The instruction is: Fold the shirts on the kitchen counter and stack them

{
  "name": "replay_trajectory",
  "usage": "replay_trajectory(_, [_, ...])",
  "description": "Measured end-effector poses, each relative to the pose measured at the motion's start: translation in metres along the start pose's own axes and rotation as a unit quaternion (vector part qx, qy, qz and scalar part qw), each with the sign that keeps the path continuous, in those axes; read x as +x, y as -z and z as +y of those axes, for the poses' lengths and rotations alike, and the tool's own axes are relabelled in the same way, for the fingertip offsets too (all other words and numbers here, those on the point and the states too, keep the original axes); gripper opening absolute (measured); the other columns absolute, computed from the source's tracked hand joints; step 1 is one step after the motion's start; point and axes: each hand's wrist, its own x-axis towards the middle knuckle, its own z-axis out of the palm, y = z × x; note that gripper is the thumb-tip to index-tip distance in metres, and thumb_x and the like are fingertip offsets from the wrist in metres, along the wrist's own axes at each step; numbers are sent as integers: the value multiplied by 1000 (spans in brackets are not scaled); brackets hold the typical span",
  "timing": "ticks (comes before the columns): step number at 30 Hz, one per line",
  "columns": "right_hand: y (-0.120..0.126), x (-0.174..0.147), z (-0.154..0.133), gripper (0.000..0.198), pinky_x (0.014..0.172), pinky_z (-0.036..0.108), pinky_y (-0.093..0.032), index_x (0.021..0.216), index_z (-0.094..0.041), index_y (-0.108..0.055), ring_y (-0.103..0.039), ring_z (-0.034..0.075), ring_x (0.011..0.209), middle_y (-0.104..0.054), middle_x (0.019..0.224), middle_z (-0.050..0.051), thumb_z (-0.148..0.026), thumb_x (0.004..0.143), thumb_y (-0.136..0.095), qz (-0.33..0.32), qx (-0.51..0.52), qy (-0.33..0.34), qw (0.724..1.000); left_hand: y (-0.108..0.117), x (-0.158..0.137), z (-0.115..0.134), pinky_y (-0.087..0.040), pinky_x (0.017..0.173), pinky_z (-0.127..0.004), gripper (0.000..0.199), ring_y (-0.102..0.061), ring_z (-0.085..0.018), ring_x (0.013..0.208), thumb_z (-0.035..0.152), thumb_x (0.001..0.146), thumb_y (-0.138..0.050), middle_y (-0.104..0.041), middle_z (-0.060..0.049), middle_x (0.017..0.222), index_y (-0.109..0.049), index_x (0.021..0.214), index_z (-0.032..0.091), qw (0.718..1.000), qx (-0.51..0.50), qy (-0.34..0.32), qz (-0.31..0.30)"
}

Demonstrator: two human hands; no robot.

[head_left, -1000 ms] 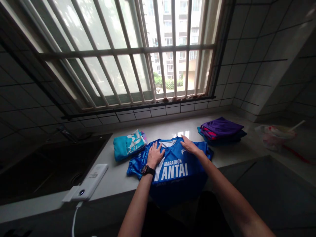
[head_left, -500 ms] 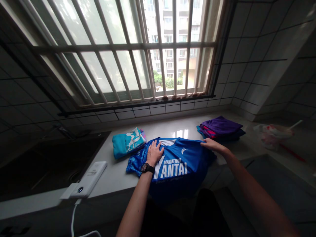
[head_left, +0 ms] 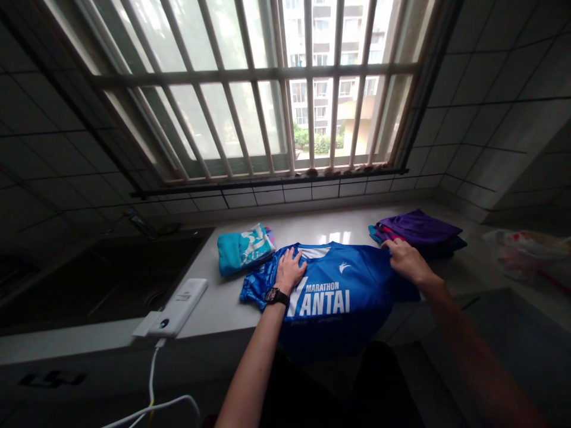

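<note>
A blue T-shirt (head_left: 357, 285) with white "MARATHON" lettering lies face up on the counter, its lower part hanging over the front edge. My left hand (head_left: 291, 270), a black watch on its wrist, rests flat with fingers spread on the shirt near the collar's left side. At the shirt's right shoulder, my right hand (head_left: 408, 261) pinches the fabric. Just left of the shirt sits a folded teal garment (head_left: 238, 249) with white print. Behind my right hand is a stack of folded clothes with a purple garment (head_left: 419, 229) on top.
A dark sink (head_left: 107, 279) with a faucet is set into the counter (head_left: 223, 315) on the left. Beside it lies a white power bank (head_left: 182, 306) with a cable hanging down. A plastic bag (head_left: 513, 252) stands at the far right. Behind is a barred window (head_left: 267, 74).
My right hand has drawn the shirt's right shoulder and sleeve outward to the right, so that side lies more spread. My left hand stays on the shirt. The whole view has shifted slightly.
</note>
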Motion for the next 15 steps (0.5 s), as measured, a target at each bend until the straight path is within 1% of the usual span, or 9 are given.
replay_trajectory(1, [-3, 0, -11, 40, 92, 32, -48, 117, -16, -69, -64, 25, 106, -68, 113, 14, -7, 86, -46, 10, -3, 17, 1000, 0, 0, 0, -33, 120, -46, 50, -40, -31, 146, 39, 98, -46, -46, -12, 157, -56, 143, 20, 1000, 0, -1, 0])
replay_trajectory(2, [-9, -1, -24, 42, 95, 32, -47, 120, -16, -68, -63, 25, 110, -67, 118, 15, -7, 88, -43, 0, 9, 40, 999, 1, 0, 0, -33, 120, -46, 50, -40, -31, 146, 39, 98, -46, -46, -12, 157, -56, 143, 21, 1000, -1, -1, 1])
replay_trajectory(4, [-24, -1, -52, 42, 101, 31, -45, 128, -16, -65, -61, 23, 117, -63, 130, 15, -13, 93, -42, -43, 47, 82, 995, 1, 0, 0, -34, 119, -46, 50, -40, -31, 146, 39, 98, -46, -46, -13, 156, -57, 142, 20, 1000, -1, -3, 4])
replay_trajectory(6, [-46, 0, -80, 46, 108, 35, -42, 139, -13, -57, -54, 27, 130, -54, 145, 18, -24, 97, -44, -112, 56, 78, 989, 1, 0, 0, -34, 119, -46, 50, -41, -32, 146, 39, 98, -46, -47, -15, 156, -58, 141, 19, 1000, 0, -3, 6])
replay_trajectory(8, [-71, 2, -104, 54, 116, 46, -33, 149, -12, -48, -38, 32, 145, -40, 158, 19, -34, 100, -42, -166, 49, 41, 984, 0, 0, -1, -33, 120, -46, 50, -41, -32, 145, 39, 98, -46, -46, -16, 156, -59, 140, 17, 1000, 2, -4, 7])
replay_trajectory(9, [-83, 4, -113, 58, 118, 52, -28, 153, -13, -42, -29, 33, 150, -33, 162, 18, -37, 101, -40, -172, 45, 21, 984, -1, 0, -1, -33, 120, -46, 49, -41, -32, 145, 38, 97, -46, -46, -16, 156, -59, 140, 17, 1000, 4, -3, 10])
replay_trajectory(11, [-104, 8, -125, 60, 120, 61, -17, 158, -17, -34, -17, 33, 154, -22, 167, 14, -40, 102, -34, -150, 38, -7, 988, -4, 0, -2, -33, 119, -47, 49, -40, -33, 145, 38, 97, -48, -47, -14, 155, -59, 140, 19, 1000, 6, 3, 19])
replay_trajectory(13, [-118, 14, -129, 60, 119, 65, -10, 159, -20, -30, -13, 32, 155, -18, 168, 11, -39, 103, -28, -117, 31, -19, 992, -7, 1, -3, -34, 119, -50, 49, -40, -34, 145, 37, 96, -49, -48, -13, 155, -59, 140, 21, 999, 5, 15, 29])
replay_trajectory(15, [-125, 22, -128, 61, 119, 66, -6, 160, -21, -29, -13, 32, 155, -18, 168, 11, -41, 102, -27, -106, 32, -21, 994, -9, 2, -4, -33, 118, -52, 49, -40, -35, 145, 37, 95, -50, -48, -13, 155, -59, 140, 21, 999, 1, 25, 33])
